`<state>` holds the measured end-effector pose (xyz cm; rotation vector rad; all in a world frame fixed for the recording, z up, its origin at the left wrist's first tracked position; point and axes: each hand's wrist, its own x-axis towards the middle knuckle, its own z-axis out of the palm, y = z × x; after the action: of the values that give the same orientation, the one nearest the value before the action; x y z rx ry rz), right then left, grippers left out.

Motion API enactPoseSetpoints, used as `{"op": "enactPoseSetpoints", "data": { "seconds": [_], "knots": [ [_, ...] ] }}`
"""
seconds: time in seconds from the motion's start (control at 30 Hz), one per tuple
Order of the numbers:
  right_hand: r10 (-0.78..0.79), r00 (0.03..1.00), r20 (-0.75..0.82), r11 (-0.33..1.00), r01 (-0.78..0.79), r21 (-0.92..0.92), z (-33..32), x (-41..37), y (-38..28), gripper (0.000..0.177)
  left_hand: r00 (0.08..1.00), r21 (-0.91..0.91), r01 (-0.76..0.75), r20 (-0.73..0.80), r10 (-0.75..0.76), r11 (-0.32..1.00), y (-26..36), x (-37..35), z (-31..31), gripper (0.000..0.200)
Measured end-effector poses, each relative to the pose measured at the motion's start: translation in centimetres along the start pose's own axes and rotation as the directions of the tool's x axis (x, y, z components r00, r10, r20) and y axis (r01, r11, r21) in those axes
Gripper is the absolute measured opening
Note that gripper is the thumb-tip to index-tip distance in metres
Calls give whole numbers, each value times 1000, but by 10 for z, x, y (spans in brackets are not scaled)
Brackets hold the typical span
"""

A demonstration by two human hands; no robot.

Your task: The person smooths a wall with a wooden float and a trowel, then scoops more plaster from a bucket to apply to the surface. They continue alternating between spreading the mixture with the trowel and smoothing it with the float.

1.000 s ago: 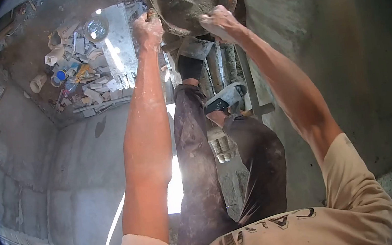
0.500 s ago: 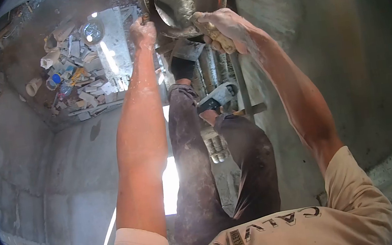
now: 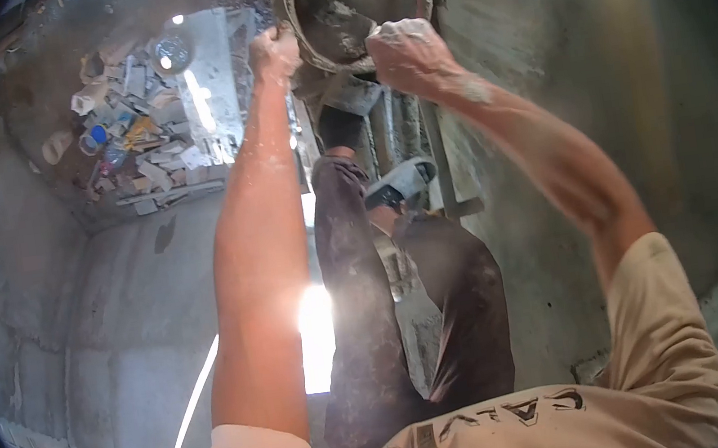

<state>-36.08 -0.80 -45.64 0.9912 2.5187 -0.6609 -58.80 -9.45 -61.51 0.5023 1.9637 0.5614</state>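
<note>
A round bucket [image 3: 294,28] of grey wet mortar [image 3: 331,10] stands at the top of the view. My left hand [image 3: 274,52] is closed at the bucket's left rim and seems to grip it. At the near right rim, my right hand [image 3: 405,47] is closed in a fist, knuckles up and dusted with mortar. It holds a trowel, whose handle is now hidden by my fingers and whose blade I cannot make out clearly in the mortar.
My sandalled feet [image 3: 403,180] stand on narrow rungs or planks below the bucket. Far below at left lie a rubble heap [image 3: 154,151] and a round container [image 3: 172,55]. A grey plastered wall [image 3: 584,140] rises close on the right.
My right hand has turned over, hiding the trowel handle seen earlier. The shiny blade has gone from plain view in the bucket. The bucket and my left hand sit slightly farther right.
</note>
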Motion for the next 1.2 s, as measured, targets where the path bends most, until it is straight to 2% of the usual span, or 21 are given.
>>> {"op": "enactPoseSetpoints", "data": {
  "seconds": [0.03, 0.07, 0.13, 0.17, 0.27, 0.3, 0.37, 0.47, 0.5, 0.53, 0.57, 0.6, 0.7, 0.77, 0.8, 0.9, 1.0, 1.07, 1.1, 1.13, 1.2],
  "knots": [
    [36, 997, 64, 999, -34, -41, -28, -18, 1, 17, 993, -67, 59, 107, -52, 996, 16, -10, -7, 33],
    [70, 992, 107, 994, -60, -91, -61, -25, 3, 17, 998, -32, 24, 59, -22, 999, 18, -5, -1, 33],
    [88, 996, -1, 983, -87, -161, -105, -25, 17, 18, 999, 70, -18, -41, 20, 997, 7, -5, 2, 34],
    [101, 993, -56, 976, -110, -188, -113, -26, 20, 18, 1000, 160, -3, -13, 6, 987, 9, -4, 0, 33],
    [105, 994, -41, 983, -110, -148, -82, 26, 34, 17, 1000, 57, 14, 0, -14, 998, 2, -3, 3, 32],
    [88, 996, 13, 987, -85, -137, -47, 38, 32, 16, 987, 7, 161, 9, -161, 987, 31, -18, -3, 31],
    [63, 996, 63, 996, -59, -72, -6, 36, 16, 14, 993, 30, 120, -4, -120, 992, 26, -14, -2, 31],
    [-9, 992, 127, 996, 20, -87, -26, 3, 6, 12, 993, 52, 114, -44, -112, 992, -3, -5, 4, 32],
    [-28, 990, 136, 992, 44, -118, -46, -10, 13, 12, 993, 32, 115, -22, -114, 993, 7, -13, 3, 33],
    [5, 998, 67, 977, 9, -215, -69, -15, 18, 11, 994, 11, 108, -7, -107, 994, 19, -15, 1, 33],
    [28, 1000, -6, 954, -28, -298, -93, -17, 20, 11, 999, 92, 27, -30, -24, 995, 25, -18, 0, 34],
    [43, 996, -78, 926, -69, -371, -108, -17, 19, 12, 998, 84, 57, -34, -55, 995, 29, -24, -3, 34],
    [99, 990, 98, 972, -76, -220, -107, 25, 54, 17, 996, 101, 73, -58, -67, 992, 41, -31, 2, 35],
    [245, 948, 205, 969, -231, -90, -44, 55, 62, 21, 992, 170, 11, -123, 10, 985, 35, -24, 0, 34],
    [303, 911, 280, 951, -306, -34, -15, 59, 61, 24, 995, 123, 18, -98, -6, 992, 31, -25, -6, 33],
    [253, 891, 377, 939, -319, 125, 0, 42, 78, 35, 998, -109, 69, 12, -68, 992, 39, -30, -5, 29],
    [276, 848, 453, 896, -398, 198, 16, 35, 78, 35, 999, -197, 35, 35, -29, 980, 36, -31, -3, 23],
    [341, 895, 288, 887, -408, 218, 33, 28, 60, 29, 995, -275, 25, 100, 3, 961, 41, -17, -8, 15],
    [9, 968, 251, 1000, -12, 9, 49, 38, 79, 25, 995, -302, 8, 100, 23, 953, 39, -9, -9, 15],
    [-321, 892, 320, 908, 385, -162, 60, 27, 78, 23, 992, -311, 45, 124, -7, 949, 30, -25, -12, 15],
    [-328, 903, 278, 915, 377, -144, 81, 20, 78, 22, 996, -263, 71, 79, -52, 962, 38, -25, -3, 17]
  ]
}}
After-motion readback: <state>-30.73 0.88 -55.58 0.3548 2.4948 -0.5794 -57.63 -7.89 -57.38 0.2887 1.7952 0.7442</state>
